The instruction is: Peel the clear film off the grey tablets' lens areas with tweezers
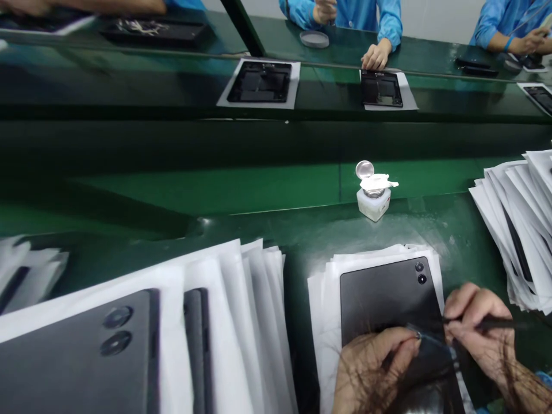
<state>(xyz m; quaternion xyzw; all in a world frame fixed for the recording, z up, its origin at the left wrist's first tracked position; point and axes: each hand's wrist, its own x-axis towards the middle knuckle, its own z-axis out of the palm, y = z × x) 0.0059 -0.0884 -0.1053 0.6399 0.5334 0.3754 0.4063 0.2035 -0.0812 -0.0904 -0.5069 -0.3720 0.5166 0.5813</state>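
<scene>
A dark grey tablet back cover point(383, 296) with two camera holes lies on a stack of white sheets point(325, 313) at the lower right. My left hand point(371, 368) rests on its near edge, fingers pinched on a thin clear film point(425, 336) lifting off the cover. My right hand point(480, 328) is closed on a thin dark tool point(500, 325) whose tip points left at the film.
A small white solvent bottle point(373, 195) with an open metal lid stands behind. Fanned white sheets with grey covers point(129, 345) fill the lower left; another pile point(517, 224) sits at right. Across the green conveyor point(259, 190), people in blue sleeves point(388, 23) work over black trays point(261, 81).
</scene>
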